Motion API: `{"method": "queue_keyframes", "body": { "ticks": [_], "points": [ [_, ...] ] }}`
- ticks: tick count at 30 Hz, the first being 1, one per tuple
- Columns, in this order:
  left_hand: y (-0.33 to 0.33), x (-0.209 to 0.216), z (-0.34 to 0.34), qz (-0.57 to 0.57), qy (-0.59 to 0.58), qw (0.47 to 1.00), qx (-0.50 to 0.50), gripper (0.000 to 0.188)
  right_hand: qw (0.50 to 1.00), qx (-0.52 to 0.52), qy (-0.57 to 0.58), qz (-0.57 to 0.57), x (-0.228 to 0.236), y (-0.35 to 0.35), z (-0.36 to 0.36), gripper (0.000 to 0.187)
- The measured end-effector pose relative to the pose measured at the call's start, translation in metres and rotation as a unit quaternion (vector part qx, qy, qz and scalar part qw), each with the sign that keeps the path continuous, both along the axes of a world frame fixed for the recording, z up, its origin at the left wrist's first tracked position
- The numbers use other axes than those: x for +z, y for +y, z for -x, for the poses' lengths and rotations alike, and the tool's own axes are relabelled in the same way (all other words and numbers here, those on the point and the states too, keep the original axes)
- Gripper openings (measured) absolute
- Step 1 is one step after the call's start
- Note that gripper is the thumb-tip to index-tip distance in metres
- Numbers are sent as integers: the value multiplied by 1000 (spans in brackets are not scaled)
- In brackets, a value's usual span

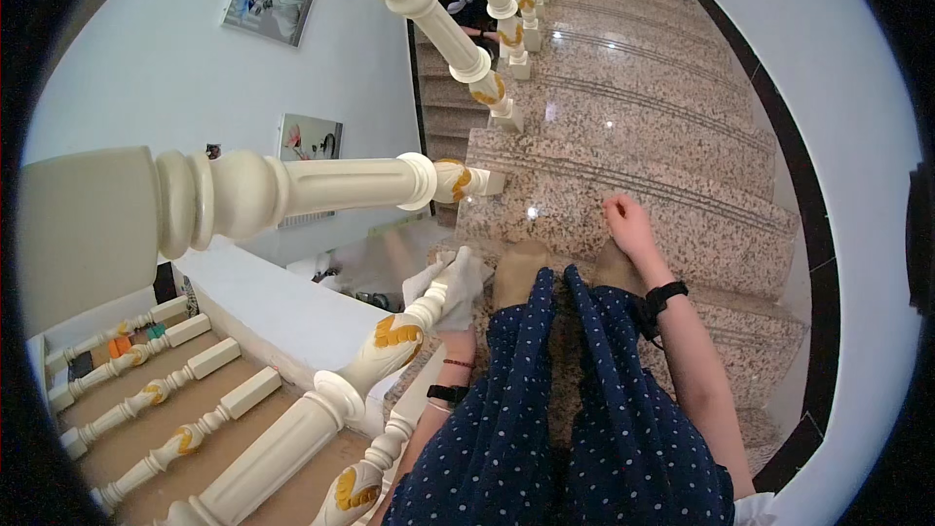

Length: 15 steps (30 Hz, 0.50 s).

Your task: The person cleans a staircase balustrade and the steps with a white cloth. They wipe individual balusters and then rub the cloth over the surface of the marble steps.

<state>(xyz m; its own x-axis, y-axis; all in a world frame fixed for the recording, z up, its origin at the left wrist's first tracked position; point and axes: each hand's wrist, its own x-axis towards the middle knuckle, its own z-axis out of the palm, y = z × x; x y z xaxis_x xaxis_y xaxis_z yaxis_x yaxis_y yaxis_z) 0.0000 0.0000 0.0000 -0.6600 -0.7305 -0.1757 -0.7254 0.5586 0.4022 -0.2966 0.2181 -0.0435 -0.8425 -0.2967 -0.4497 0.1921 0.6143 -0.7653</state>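
Observation:
Near the foot of a cream baluster (426,307) with gold leaf carving, my left hand (458,331) is closed on a white cloth (454,282). The cloth wraps the slim lower part of the post and hides most of my fingers. My right hand (628,222) hangs above the step by my right knee, its fingers curled in and nothing visible in them. A speckled pink-brown granite step (555,205) lies under and ahead of my feet.
Another cream baluster (341,183) stands ahead on the left, with more along the stair edge. Beyond the railing, a person in dark clothing (463,0) is on the lower stairs. A white wall (857,136) with a black skirting (813,224) runs along the right.

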Motion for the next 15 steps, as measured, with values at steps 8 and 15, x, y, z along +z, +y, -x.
{"method": "queue_keyframes", "body": {
  "ticks": [8, 15],
  "points": [
    [-4, -3, -6, -91, -20, 996, 18, 36, 1000, -14, 5, 19, -8, -1, -5, 23],
    [-11, -7, 3, -89, -60, 994, -9, 33, 1000, -3, 2, 3, -1, -2, -1, 23]
  ]
}}
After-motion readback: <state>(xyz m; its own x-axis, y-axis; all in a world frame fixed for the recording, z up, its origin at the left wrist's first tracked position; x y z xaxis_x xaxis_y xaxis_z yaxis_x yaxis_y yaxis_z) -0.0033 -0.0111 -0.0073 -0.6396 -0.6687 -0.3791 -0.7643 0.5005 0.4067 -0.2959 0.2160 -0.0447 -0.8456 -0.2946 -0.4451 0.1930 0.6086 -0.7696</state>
